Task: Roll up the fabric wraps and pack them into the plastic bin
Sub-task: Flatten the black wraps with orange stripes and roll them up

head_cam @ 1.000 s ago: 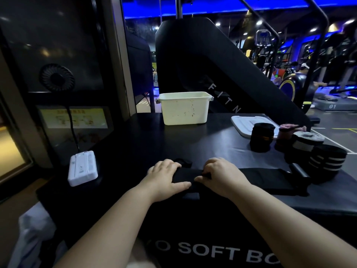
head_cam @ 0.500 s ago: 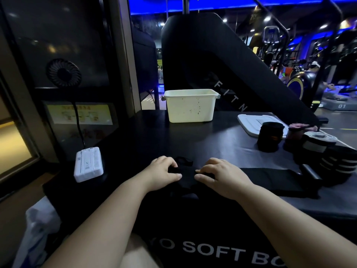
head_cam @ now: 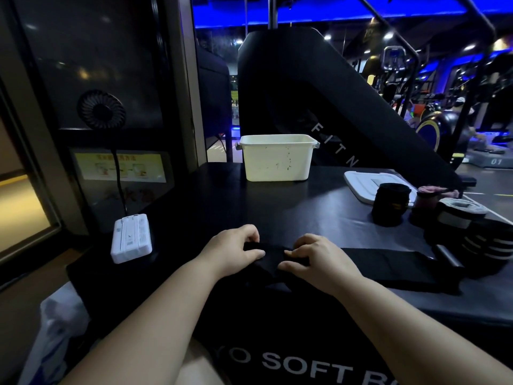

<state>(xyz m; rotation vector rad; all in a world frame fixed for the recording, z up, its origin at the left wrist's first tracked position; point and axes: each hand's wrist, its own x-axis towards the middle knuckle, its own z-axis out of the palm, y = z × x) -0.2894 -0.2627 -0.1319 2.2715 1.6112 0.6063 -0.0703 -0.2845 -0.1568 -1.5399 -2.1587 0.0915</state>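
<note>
Hands since a second before: left hand (head_cam: 231,252) and right hand (head_cam: 319,257) had drawn their fingertips closer and curled tighter. Both pinched the near end of the black wrap (head_cam: 388,266), where a small roll had begun.
Wrap: its unrolled tail lay flat on the tabletop (head_cam: 319,207), running out to the right of the right hand. None of it was in the bin.
Risk, roll: an uneven pull between the hands would likely skew it into a cone, and an eased pinch could let it spring open.
Risk, edge: the hands worked just beside the near tabletop edge, so a slipped roll could drop over it.
Room right: finished rolls (head_cam: 391,202) crowded the tail's far end, where dragging might nudge them.
Room ahead: dark tabletop ran to the plastic bin (head_cam: 274,162), well apart from the hands.
Room left: a white box (head_cam: 131,237) sat near that edge.
</note>
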